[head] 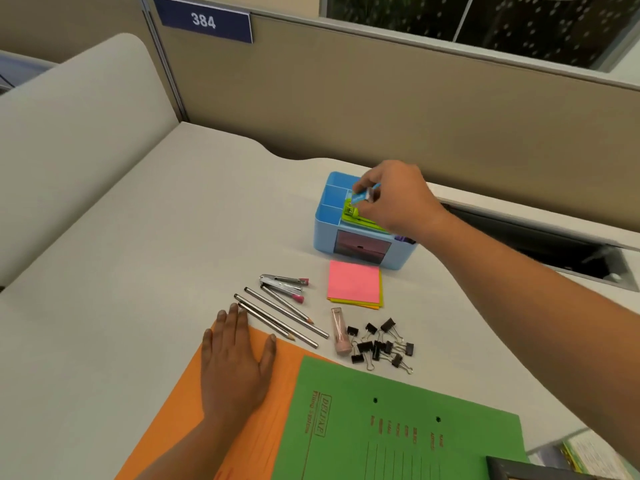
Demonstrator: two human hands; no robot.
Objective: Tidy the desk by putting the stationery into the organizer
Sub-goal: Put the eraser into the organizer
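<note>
Head view: left hand (235, 358) lies palm down on the orange folder (173, 420) at the near edge of the bench (121, 237), fingers straight and slightly spread, gripping nothing. Its fingertips are just beside the ends of the grey pencils (280, 320), which lie loose and diagonal mid-bench. Metal stapler (282, 284) with pink handle tips sits just behind the pencils, touching one of them.

Organizer (325, 233), blue, stands toward the far edge of the bench, drawer front facing the camera. Its left compartments look open. A green stapler (356, 218) lies across the top on its right side.

Sticky notes (354, 282), pink on top of a yellow/orange stack, lie flat just in front of the organizer. Pink tube (340, 330) lies nearer the camera, touching the black binder clips (381, 344) scattered on its right.

Right hand (394, 199) is above the organizer, thumb and fingertips pinching a small blue item (360, 196) right over the green stapler. Can't tell what the item is, or whether it touches the stapler.

Green folder (398, 427) overlaps the orange one at the near edge, right of the left hand.
</note>
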